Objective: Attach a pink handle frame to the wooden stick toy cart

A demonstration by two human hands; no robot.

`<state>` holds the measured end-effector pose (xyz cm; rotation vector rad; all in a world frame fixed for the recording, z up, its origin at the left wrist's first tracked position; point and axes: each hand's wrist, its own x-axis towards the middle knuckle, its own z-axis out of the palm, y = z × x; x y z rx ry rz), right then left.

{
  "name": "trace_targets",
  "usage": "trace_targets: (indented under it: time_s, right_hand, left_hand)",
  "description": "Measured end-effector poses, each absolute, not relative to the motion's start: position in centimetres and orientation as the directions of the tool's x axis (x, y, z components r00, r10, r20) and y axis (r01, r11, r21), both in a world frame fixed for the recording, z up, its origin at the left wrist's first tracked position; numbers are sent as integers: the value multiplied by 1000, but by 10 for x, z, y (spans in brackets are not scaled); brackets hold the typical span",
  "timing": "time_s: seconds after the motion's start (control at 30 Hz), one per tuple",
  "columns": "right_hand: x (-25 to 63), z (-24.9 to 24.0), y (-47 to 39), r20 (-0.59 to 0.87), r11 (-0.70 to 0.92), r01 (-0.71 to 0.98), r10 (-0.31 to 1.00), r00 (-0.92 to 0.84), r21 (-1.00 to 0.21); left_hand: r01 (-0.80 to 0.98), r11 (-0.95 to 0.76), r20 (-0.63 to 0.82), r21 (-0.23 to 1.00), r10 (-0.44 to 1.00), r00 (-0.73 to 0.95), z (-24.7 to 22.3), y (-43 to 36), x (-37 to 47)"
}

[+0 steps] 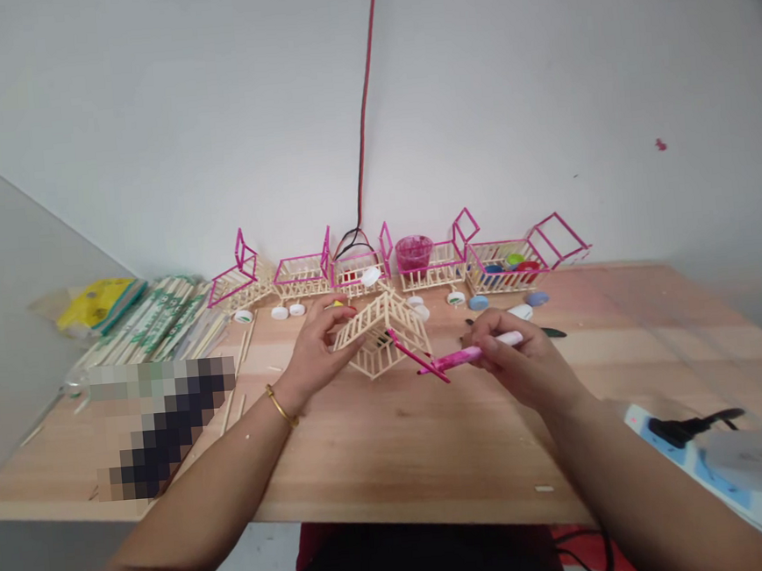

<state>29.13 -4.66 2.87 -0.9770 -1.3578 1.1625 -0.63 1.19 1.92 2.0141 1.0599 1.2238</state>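
Observation:
My left hand (316, 348) grips the left side of a small cart frame (375, 334) made of thin wooden sticks, tilted above the table. A magenta stick (419, 355) slants down along the frame's right side. My right hand (515, 354) is closed around a white and magenta marker (472, 353), whose dark tip points left and lies close to the lower end of the magenta stick. Whether tip and stick touch, I cannot tell. White round caps sit near the frame's upper edge.
Several stick carts with magenta rims (301, 274) line the wall, one bearing a magenta cup (414, 255). Bundled sticks (153, 325) and a yellow bag (96, 306) lie left on the wooden table (408, 459). A power strip (691, 463) is at right.

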Motion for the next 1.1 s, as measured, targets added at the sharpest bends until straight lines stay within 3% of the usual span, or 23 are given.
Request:
trace_targets:
  time_s: [0.3, 0.57, 0.8, 1.1]
  right_hand:
    - [281, 48, -48, 214, 185, -342, 975, -50, -921]
    - [282, 52, -48, 221, 169, -407, 972, -85, -898]
    - [283, 54, -48, 206, 149, -385, 972, -110, -911]
    - [283, 51, -47, 192, 129, -407, 974, -117, -904]
  left_hand:
    - [149, -429, 382, 891, 885, 266, 5, 21, -5]
    - [-43, -150, 156, 988, 948, 279, 8, 17, -2]
    - [-256, 84, -12, 963, 963, 268, 11, 16, 1]
    - [-367, 175, -64, 914, 954, 295, 12, 18, 0]
